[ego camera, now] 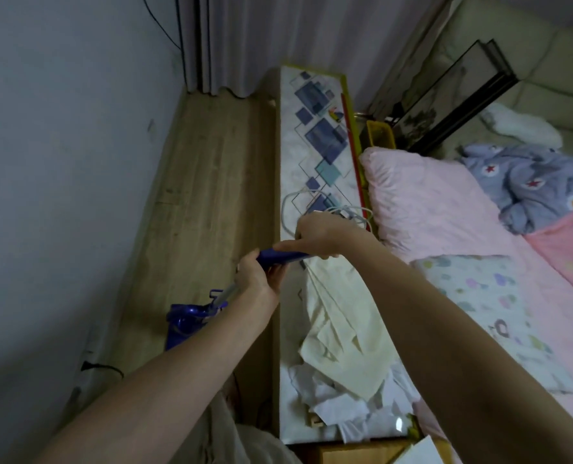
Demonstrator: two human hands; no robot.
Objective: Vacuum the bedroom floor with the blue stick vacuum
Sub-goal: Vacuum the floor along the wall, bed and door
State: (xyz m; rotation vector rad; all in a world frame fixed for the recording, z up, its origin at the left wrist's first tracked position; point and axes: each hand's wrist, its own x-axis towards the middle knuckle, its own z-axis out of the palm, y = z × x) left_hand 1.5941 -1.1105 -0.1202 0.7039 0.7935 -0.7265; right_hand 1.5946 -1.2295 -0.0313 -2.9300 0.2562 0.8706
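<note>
Both hands are on the blue stick vacuum here: the left hand wraps the lower part of its handle and the right hand pinches the top end, with the vacuum's body down on the narrow strip of wood floor between the left wall and the long bedside shelf. By my read the job is in its early or middle stretch, since the far floor toward the curtain looks unreached and nothing shows what is already clean. Count it up: one vacuum, two hands, one shelf, one bed on the right with two pillows in view.
</note>
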